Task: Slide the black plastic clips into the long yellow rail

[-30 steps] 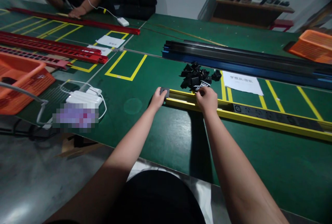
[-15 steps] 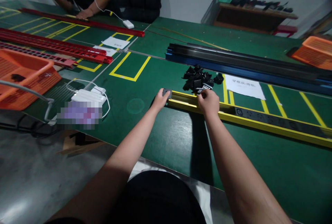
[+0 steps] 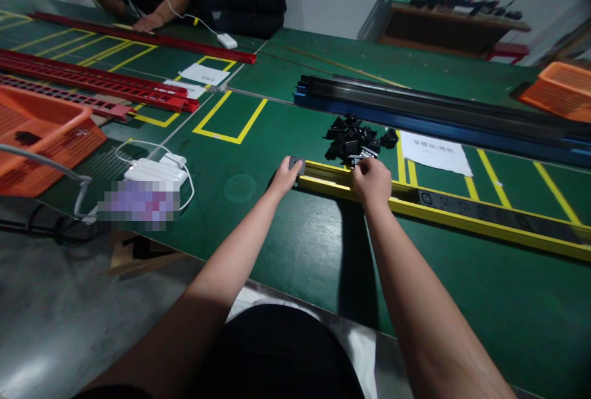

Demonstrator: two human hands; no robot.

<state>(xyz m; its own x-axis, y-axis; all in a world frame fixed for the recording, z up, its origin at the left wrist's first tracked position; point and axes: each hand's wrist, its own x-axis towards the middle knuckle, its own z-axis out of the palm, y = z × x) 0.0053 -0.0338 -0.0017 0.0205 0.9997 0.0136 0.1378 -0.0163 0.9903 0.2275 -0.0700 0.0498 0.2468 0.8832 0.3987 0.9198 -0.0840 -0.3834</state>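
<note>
A long yellow channel rail (image 3: 323, 186) lies across the green table in front of me, running off to the right. Thumb and fingers of my left hand (image 3: 285, 176) grip a small dark socket module (image 3: 298, 165) at the rail's left end. My right hand (image 3: 373, 182) is closed in a pinch over the channel; whatever its fingertips hold is hidden. Just beyond it sits a pile of small black plastic parts (image 3: 346, 138). Further right, a strip of black sockets (image 3: 471, 207) fills the channel.
Dark blue and black rails (image 3: 415, 109) lie behind a paper sign (image 3: 434, 151). At left are an orange basket (image 3: 50, 134), a white power strip (image 3: 150, 174) and red rails (image 3: 92, 79). Across the table, a co-worker's hand (image 3: 148, 22) rests on another red rail (image 3: 207, 49).
Both hands keep nearly the same place and grip. The view has shifted very slightly, and nothing else has visibly moved.
</note>
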